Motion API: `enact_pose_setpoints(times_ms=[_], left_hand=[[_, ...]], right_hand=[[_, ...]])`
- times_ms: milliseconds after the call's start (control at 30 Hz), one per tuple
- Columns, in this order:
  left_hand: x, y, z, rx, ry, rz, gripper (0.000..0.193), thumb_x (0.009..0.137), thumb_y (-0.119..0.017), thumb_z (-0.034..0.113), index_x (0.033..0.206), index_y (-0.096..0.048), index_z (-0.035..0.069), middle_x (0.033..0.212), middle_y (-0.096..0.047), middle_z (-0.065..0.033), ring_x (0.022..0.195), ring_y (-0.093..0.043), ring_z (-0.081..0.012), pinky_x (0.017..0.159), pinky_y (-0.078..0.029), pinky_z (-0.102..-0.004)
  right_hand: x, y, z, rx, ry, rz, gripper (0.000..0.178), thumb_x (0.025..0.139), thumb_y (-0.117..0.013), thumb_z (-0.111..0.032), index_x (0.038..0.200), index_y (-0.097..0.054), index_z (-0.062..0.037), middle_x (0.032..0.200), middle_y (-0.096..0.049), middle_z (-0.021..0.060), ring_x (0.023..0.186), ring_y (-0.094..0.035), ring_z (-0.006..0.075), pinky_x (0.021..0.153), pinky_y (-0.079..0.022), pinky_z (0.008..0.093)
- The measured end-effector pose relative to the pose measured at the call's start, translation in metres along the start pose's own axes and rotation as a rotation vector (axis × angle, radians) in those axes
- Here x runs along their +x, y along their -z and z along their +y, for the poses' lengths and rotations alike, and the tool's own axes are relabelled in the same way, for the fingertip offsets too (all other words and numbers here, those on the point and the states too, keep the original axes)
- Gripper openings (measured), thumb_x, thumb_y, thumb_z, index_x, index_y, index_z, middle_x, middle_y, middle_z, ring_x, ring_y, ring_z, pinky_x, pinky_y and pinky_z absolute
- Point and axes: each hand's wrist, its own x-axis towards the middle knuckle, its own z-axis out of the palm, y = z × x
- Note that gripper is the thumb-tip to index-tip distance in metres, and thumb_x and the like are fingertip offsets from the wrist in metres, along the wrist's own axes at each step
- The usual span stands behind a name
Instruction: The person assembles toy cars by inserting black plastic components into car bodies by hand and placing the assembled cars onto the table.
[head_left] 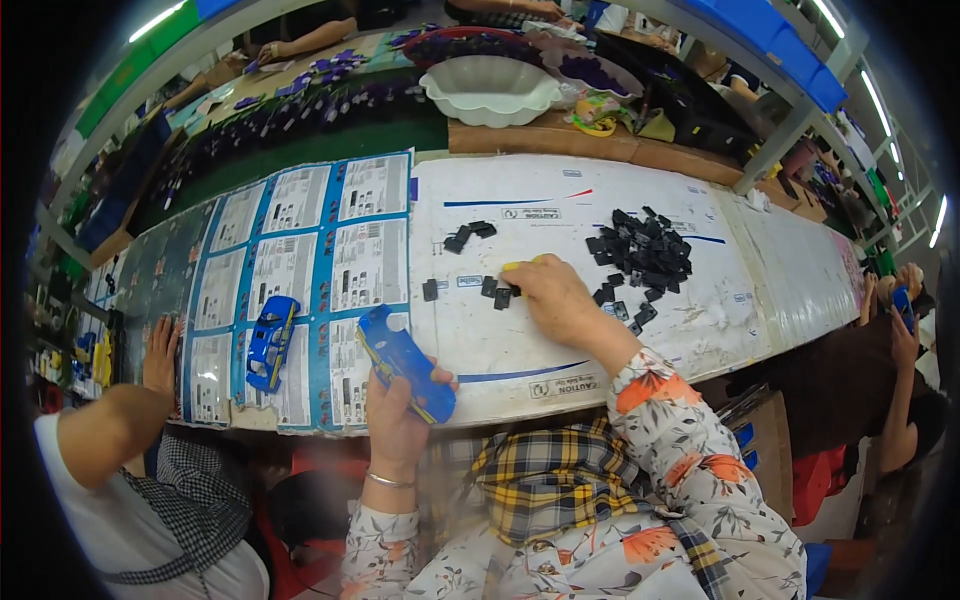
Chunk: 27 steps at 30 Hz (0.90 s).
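Note:
My left hand (398,408) grips a blue toy car body (410,365) with yellow trim, tilted above the near edge of the table. Over the middle of the table, my right hand (553,300) has its fingers drawn together, with yellow covering on a fingertip. The fingertips are down at a few small black plastic pieces (489,286) and seem to pinch one, mostly hidden beneath them. One black piece (430,290) lies apart to the left. A second blue car body (271,343) rests on the printed sheet to the left of my left hand.
A heap of black pieces (645,250) lies right of my right hand, and a small group (468,236) farther back. Beyond the table stands a white scalloped bowl (490,95). A co-worker's hand (160,355) rests at the left; another person at the right holds a blue part (903,305).

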Motion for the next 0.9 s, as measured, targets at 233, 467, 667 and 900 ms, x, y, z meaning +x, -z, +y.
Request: enact_pose_setpoints(times_ms=[233, 467, 667, 900], left_hand=[[-0.001, -0.003, 0.008, -0.166, 0.112, 0.018, 0.043, 0.089, -0.054, 0.033, 0.115, -0.042, 0.002, 0.1, -0.055, -0.0143, 0.087, -0.059, -0.0242, 0.077, -0.052, -0.0447], [-0.005, -0.007, 0.011, -0.077, 0.11, 0.022, 0.057, 0.075, -0.073, 0.018, 0.119, -0.04, 0.003, 0.104, -0.056, -0.0119, 0.094, -0.059, -0.0262, 0.083, -0.05, -0.0437], [-0.02, -0.036, 0.015, 0.15, -0.031, -0.146, 0.068, 0.065, -0.081, 0.018, 0.12, -0.042, 0.004, 0.112, -0.054, -0.0138, 0.108, -0.054, -0.0326, 0.092, -0.045, -0.0439], [-0.033, -0.053, 0.019, 0.525, -0.381, -0.478, 0.053, 0.077, -0.071, 0.023, 0.12, -0.041, 0.016, 0.118, -0.048, -0.0186, 0.116, -0.047, -0.0371, 0.096, -0.04, -0.048]], right_hand=[[-0.034, 0.023, -0.008, 0.038, -0.141, -0.011, 0.016, 0.07, -0.054, 0.001, 0.085, -0.059, -0.0028, 0.087, -0.061, 0.0133, 0.08, -0.056, 0.0318, 0.071, -0.046, 0.0377], [-0.07, 0.031, -0.021, 0.121, -0.235, 0.033, 0.023, 0.075, -0.056, 0.0, 0.097, -0.064, -0.0051, 0.078, -0.06, 0.0087, 0.067, -0.06, 0.0222, 0.061, -0.047, 0.0301], [-0.085, 0.044, -0.062, 0.976, -0.631, 0.09, 0.021, 0.084, -0.051, 0.002, 0.102, -0.063, 0.0012, 0.086, -0.062, 0.003, 0.066, -0.056, 0.0053, 0.06, -0.046, 0.0183], [-0.087, 0.069, -0.112, 1.11, -0.396, 0.045, 0.019, 0.08, -0.056, 0.006, 0.097, -0.065, 0.0012, 0.089, -0.065, 0.0056, 0.079, -0.06, 0.0101, 0.07, -0.047, 0.0209]])
